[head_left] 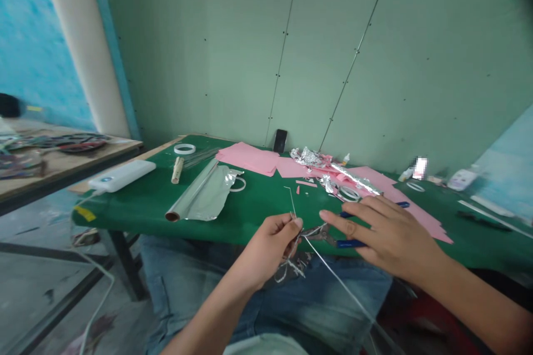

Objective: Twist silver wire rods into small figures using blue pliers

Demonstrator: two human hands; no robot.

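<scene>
My left hand (280, 244) is closed in a pinch on a thin wire (292, 201), whose bent end sticks up above the thumb. Below the fingers hangs a small tangle of silvery foil-like strands (291, 270). My right hand (377, 233) holds pliers (348, 243) with blue handles, their metal jaws meeting the work right beside my left fingertips. Its index finger stretches forward along the tool. From the jaws a long white strand (333, 272) runs down to the right across my lap. What exactly the jaws grip is hidden.
A foil roll (195, 188) lies partly unrolled on the green table (250, 222). Pink paper sheets (245, 158) and crumpled foil (308, 156) spread behind my hands. A phone (280, 140) leans on the wall. A white power bank (122, 176) with a cable sits at the left edge.
</scene>
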